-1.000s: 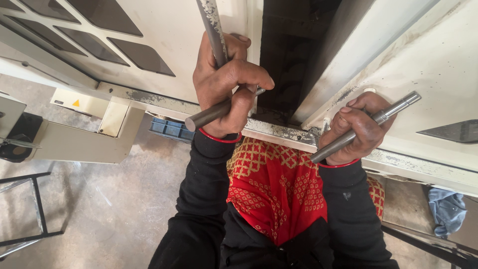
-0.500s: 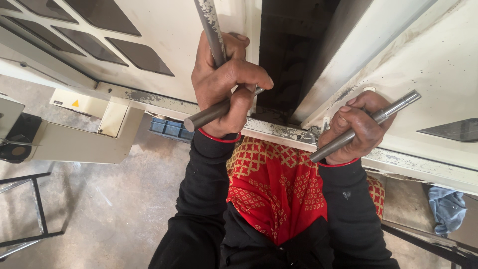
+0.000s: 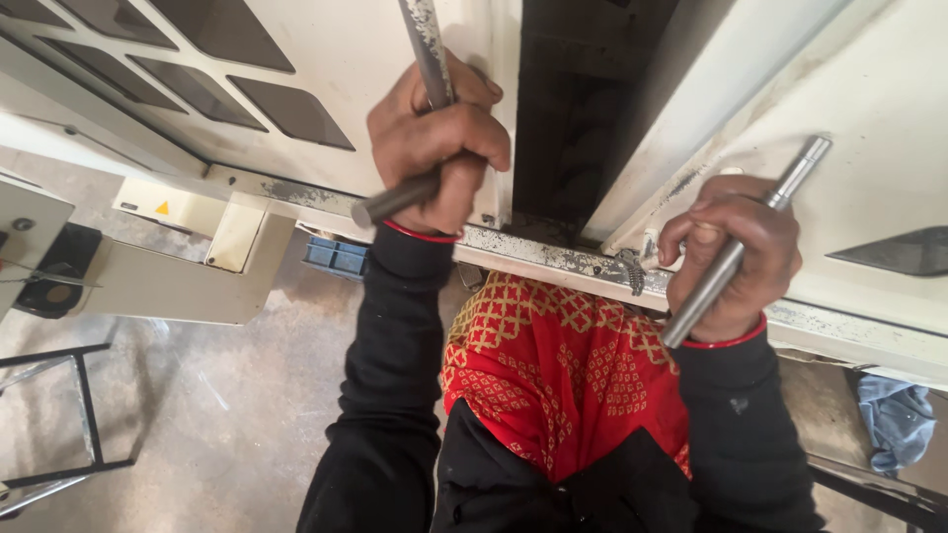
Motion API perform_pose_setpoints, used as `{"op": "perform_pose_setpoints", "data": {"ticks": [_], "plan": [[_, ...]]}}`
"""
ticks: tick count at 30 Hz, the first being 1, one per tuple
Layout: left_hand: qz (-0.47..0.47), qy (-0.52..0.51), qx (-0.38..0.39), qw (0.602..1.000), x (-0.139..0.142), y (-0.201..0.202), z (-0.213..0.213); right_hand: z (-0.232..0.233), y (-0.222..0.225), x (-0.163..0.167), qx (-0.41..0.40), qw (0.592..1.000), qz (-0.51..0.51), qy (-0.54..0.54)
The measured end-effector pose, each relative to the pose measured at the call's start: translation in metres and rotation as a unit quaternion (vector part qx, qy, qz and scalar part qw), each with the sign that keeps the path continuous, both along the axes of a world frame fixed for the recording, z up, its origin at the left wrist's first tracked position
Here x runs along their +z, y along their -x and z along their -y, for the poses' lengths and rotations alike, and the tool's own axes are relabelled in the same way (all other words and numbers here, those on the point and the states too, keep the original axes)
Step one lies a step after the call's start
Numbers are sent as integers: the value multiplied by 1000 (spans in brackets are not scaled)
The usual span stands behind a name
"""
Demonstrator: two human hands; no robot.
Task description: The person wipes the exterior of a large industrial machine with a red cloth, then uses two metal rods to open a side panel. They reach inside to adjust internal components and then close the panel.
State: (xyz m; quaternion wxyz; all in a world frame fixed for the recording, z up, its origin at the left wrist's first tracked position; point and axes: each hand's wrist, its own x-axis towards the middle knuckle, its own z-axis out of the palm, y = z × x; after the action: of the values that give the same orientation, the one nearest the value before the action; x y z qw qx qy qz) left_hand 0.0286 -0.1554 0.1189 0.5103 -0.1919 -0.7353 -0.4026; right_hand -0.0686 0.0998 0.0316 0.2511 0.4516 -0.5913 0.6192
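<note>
Barely shifted since half a second ago: left hand (image 3: pixel 434 148) clenched around crossed steel bars (image 3: pixel 427 54), right hand (image 3: pixel 736 252) gripping steel rod (image 3: pixel 743 242) near cabinet's rusty lower edge (image 3: pixel 553 259), work apparently unfinished.

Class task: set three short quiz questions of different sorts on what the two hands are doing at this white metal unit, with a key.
1. True or false: the left hand holds two metal rods.
2. What does the right hand grip? A) a grey metal rod B) a blue cloth C) nothing
3. Fill in: the scarf below the white unit is ____ with a yellow pattern.

Key: 1 true; 2 A; 3 red.
</note>
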Motion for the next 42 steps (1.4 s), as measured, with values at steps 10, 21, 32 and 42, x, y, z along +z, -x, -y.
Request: {"op": "perform_pose_setpoints", "data": {"ticks": [10,21,32,42], "plan": [[93,-15,15,995,5,-57,73,-36,-7,1,-94,991,-67,-69],[-29,-177,170,969,-20,-98,170,-170,12,1,-231,942,107,-220],[-7,-133,318,938,-8,-121,240,-207,24,-10,-271,901,132,-312],[-121,-149,402,895,-57,-77,232,-135,-6,-83,-203,937,71,-276]]}}
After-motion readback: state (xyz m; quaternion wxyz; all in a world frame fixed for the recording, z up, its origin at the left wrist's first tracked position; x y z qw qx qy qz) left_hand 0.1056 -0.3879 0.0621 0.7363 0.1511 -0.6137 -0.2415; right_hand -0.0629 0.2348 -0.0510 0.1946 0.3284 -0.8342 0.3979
